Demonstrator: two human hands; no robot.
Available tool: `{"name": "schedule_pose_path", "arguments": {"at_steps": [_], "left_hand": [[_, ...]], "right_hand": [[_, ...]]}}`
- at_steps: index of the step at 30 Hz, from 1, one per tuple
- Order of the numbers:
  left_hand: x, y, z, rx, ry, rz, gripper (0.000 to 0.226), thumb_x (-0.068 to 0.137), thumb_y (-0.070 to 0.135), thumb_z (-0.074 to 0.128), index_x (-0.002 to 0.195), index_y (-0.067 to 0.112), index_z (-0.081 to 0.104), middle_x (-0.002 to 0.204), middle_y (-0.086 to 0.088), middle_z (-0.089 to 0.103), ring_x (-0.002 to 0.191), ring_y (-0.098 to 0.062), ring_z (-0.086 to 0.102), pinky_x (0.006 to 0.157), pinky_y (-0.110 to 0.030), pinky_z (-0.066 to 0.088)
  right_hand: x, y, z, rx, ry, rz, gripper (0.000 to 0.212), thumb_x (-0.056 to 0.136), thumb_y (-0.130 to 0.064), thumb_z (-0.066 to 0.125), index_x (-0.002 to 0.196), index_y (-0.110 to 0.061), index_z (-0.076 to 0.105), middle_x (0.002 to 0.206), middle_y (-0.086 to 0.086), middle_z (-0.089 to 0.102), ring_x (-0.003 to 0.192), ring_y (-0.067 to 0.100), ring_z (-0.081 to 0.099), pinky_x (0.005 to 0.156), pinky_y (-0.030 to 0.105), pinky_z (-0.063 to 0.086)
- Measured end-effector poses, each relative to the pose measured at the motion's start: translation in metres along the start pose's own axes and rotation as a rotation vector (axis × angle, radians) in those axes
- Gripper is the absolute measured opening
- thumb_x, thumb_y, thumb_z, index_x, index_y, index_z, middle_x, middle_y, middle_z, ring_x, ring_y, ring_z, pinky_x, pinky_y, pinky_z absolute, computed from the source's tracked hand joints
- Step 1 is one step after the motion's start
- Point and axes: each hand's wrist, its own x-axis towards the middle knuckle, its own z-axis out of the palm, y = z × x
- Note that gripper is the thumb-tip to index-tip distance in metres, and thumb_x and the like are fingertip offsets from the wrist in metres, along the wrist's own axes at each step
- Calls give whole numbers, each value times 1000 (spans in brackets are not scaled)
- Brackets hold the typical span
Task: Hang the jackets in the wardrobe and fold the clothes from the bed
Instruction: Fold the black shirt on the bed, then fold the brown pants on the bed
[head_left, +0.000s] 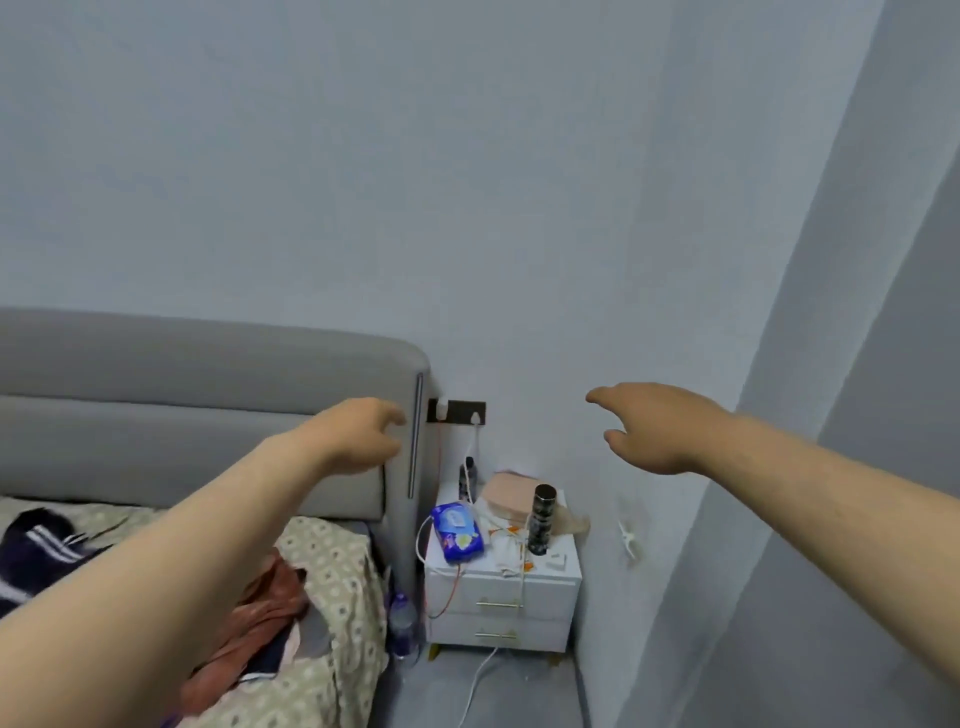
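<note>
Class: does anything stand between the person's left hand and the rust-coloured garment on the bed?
Nothing visible does. The left hand is raised before the headboard, empty; the rust-coloured garment lies on the bed below that forearm, only air between. The wardrobe is not in view.

Both bare arms reach forward; left grip at eight o'clock, loosely curled; right grip at four o'clock, fingers relaxed.

Lower centre, a white nightstand carries a blue wipes pack, a dark flask and a pink pouch. A plastic bottle stands on the floor beside it.
</note>
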Motion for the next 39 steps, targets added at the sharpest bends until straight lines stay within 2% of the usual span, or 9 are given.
{"name": "schedule_pose_path", "arguments": {"at_steps": [6,13,18,22,26,28,30,35,39], "left_hand": [[-81,-152,11,-83,-54,-192,46,95,23,59,140,13,53,143,-5,54,130,-20,52,105,-29,38],[-157,-269,35,-145,-85,-355,44,96,22,58,139,12,55,142,-5,55,129,-20,52,105,-32,42],[-183,-320,63,-225,-79,-484,46,94,23,56,140,16,53,144,0,54,130,-16,51,103,-29,42],[-187,-344,106,-281,-66,-571,42,92,25,58,134,18,59,135,0,60,123,-18,56,99,-30,45],[-183,-359,151,-355,-150,-660,41,91,20,60,132,21,61,128,7,60,119,-17,56,89,-24,43],[-178,-377,169,-358,-177,-703,37,86,30,63,123,27,65,127,6,65,116,-17,59,93,-30,48],[-172,-396,185,-356,-178,-730,39,85,35,63,122,27,65,129,5,64,117,-18,59,96,-34,49],[-148,-441,228,-371,-172,-750,42,90,23,58,133,19,59,137,-1,59,124,-22,56,100,-33,46],[-124,-492,289,-420,-167,-699,40,89,22,61,129,23,60,133,1,60,123,-21,56,101,-36,47]], "right_hand": [[33,-136,26,29,-44,-170,56,101,-32,45,154,-28,27,154,2,40,139,24,41,108,37,39],[63,-257,55,51,-78,-321,53,98,-32,47,149,-27,34,146,5,49,129,26,50,102,44,47],[92,-316,81,86,-149,-421,52,100,-31,45,150,-25,33,143,6,50,125,27,51,99,43,47],[127,-346,115,145,-205,-477,49,99,-28,47,147,-22,38,141,9,51,126,29,51,102,43,45],[165,-379,165,223,-270,-547,45,95,-28,49,139,-21,45,137,8,54,124,28,52,97,40,46],[181,-402,188,256,-308,-592,41,94,-26,49,135,-21,49,137,7,55,123,28,53,97,41,47],[194,-424,205,280,-339,-626,38,93,-27,49,130,-21,50,133,7,57,120,29,54,95,43,48],[235,-479,268,327,-439,-701,39,89,-25,49,127,-27,51,120,6,57,111,33,57,89,43,49],[267,-515,331,397,-462,-678,54,87,-20,51,141,-27,47,137,1,53,120,29,52,92,33,44]]}}
